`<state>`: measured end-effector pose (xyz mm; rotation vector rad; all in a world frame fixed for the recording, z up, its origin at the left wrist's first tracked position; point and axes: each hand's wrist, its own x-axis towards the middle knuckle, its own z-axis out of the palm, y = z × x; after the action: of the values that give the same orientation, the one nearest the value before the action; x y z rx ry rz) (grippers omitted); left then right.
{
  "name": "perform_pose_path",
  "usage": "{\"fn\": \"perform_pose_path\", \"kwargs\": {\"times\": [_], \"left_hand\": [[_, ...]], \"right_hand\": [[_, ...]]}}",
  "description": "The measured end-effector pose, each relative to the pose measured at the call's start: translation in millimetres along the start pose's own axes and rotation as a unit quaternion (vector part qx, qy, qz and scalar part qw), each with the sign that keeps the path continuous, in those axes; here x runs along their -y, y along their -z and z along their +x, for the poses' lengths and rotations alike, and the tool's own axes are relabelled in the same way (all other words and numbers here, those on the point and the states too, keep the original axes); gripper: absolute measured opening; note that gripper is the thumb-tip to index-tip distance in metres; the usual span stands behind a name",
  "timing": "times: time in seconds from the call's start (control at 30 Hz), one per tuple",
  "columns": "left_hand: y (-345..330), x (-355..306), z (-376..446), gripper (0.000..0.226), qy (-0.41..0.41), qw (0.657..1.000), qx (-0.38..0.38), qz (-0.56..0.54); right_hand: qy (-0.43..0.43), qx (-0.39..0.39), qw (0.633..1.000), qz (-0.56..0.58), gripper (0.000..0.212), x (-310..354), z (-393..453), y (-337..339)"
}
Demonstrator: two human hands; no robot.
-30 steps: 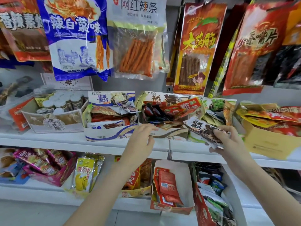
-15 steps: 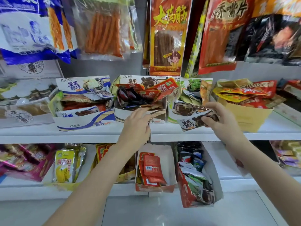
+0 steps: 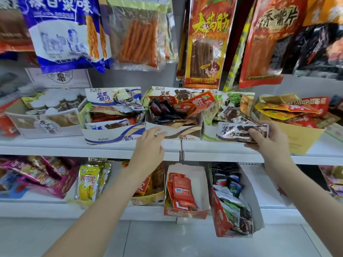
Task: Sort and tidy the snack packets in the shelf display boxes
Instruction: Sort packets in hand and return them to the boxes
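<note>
My right hand [image 3: 267,140] grips a white-and-brown chocolate snack packet [image 3: 235,131] in front of the green-trimmed display box [image 3: 208,133]. My left hand [image 3: 150,143] reaches toward the front wall of the brown-trimmed display box [image 3: 185,130], fingers relaxed, holding nothing. That box is full of dark and red packets [image 3: 176,110] in a jumble. To its left stands a blue-trimmed display box [image 3: 111,135] with mixed packets. A tan cardboard box [image 3: 300,138] of yellow and red packets sits at the right.
Large snack bags [image 3: 206,43] hang above the upper shelf [image 3: 74,145]. A box of white-lidded cups [image 3: 46,125] stands at far left. The lower shelf holds a red-packet box [image 3: 187,188], a tilted box of mixed packets [image 3: 233,201] and yellow mango packets [image 3: 87,182].
My right hand has lifted the chocolate packet clear of the green box and turned it level. My left hand has eased back from the brown box's rim. The view has tilted.
</note>
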<state>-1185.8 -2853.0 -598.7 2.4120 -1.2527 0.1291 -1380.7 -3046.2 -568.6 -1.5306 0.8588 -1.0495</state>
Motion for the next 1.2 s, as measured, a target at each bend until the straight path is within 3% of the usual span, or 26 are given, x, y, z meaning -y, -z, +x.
{"fn": "perform_pose_path", "kwargs": {"times": [0.1, 0.2, 0.4, 0.63, 0.8, 0.9, 1.03, 1.07, 1.2], "left_hand": [[-4, -13, 7, 0.049, -0.038, 0.999, -0.015, 0.004], [-4, -16, 15, 0.052, -0.06, 0.998, -0.026, 0.011], [-3, -18, 29, 0.055, -0.064, 0.997, -0.04, 0.031], [-5, -15, 40, 0.068, -0.047, 0.995, -0.076, 0.051], [-8, -11, 50, 0.075, -0.058, 0.995, -0.054, 0.063], [-8, -9, 56, 0.077, -0.058, 0.997, -0.045, 0.034], [-5, -3, 57, 0.074, -0.072, 0.997, -0.013, -0.019], [-3, -1, 56, 0.074, -0.08, 0.996, -0.004, -0.032], [8, 10, 52, 0.069, -0.082, 0.993, 0.013, -0.084]], "right_hand": [[0.024, -0.025, 0.998, 0.05, 0.024, 8, 3, -7], [0.03, 0.02, 0.997, 0.073, 0.024, 10, 7, -19], [0.026, 0.096, 0.995, 0.022, 0.029, 5, 17, -46], [0.158, 0.102, 0.974, -0.123, 0.026, 11, 32, -63], [0.252, 0.194, 0.918, -0.237, 0.031, 7, 35, -67], [0.277, 0.208, 0.88, -0.325, 0.03, 5, 43, -65], [0.376, 0.264, 0.777, -0.43, 0.028, 19, 55, -79], [0.385, 0.266, 0.767, -0.439, 0.026, 22, 54, -87], [0.357, 0.254, 0.786, -0.436, 0.02, 11, 39, -125]]}}
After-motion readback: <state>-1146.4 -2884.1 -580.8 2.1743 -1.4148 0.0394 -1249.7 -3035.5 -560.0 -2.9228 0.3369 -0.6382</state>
